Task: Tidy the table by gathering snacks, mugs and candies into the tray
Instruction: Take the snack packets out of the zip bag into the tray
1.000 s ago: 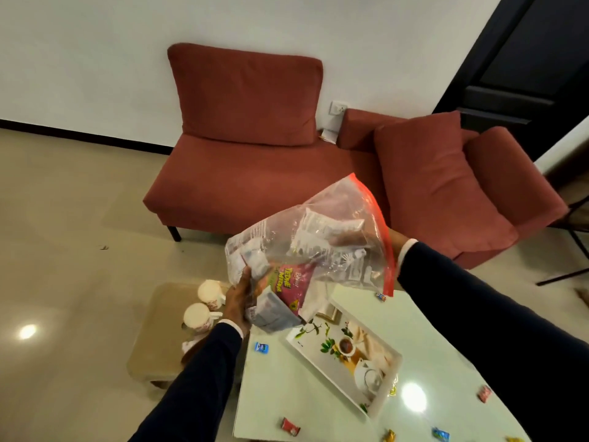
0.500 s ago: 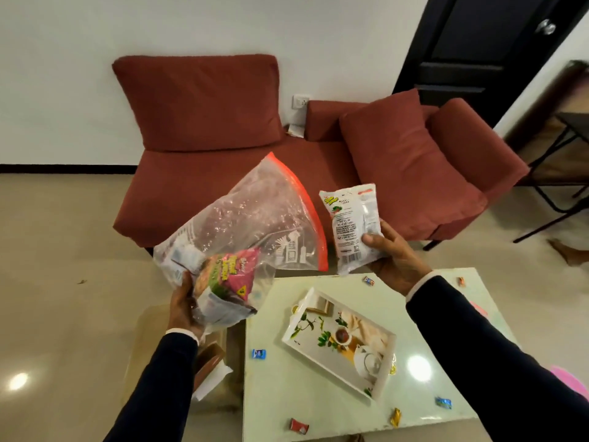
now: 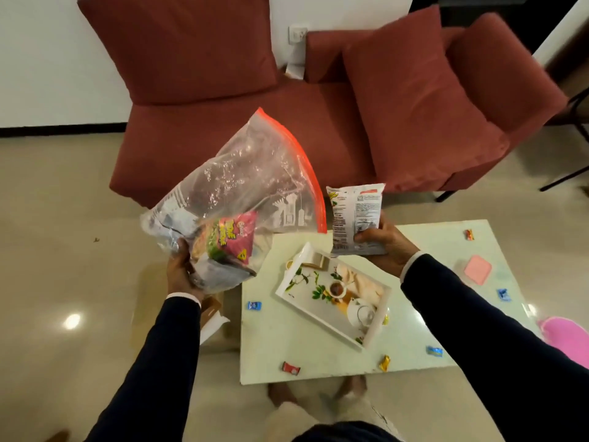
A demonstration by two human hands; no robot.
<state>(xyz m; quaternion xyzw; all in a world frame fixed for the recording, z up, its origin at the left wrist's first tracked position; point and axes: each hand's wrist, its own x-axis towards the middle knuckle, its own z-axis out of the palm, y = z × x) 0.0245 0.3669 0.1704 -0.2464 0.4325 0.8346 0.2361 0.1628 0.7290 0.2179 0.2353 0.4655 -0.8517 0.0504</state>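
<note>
Snack packet [image 3: 355, 218] now out of the zip bag [image 3: 242, 199], pinched in my right hand [image 3: 385, 247] above the tray [image 3: 288, 282]; left hand [image 3: 180, 272] grips the bag's base; I judge tray placement next; candies [image 3: 290, 367] remain scattered

White snack pkt [image 3: 355, 218] above tray [image 3: 376, 333].
</note>
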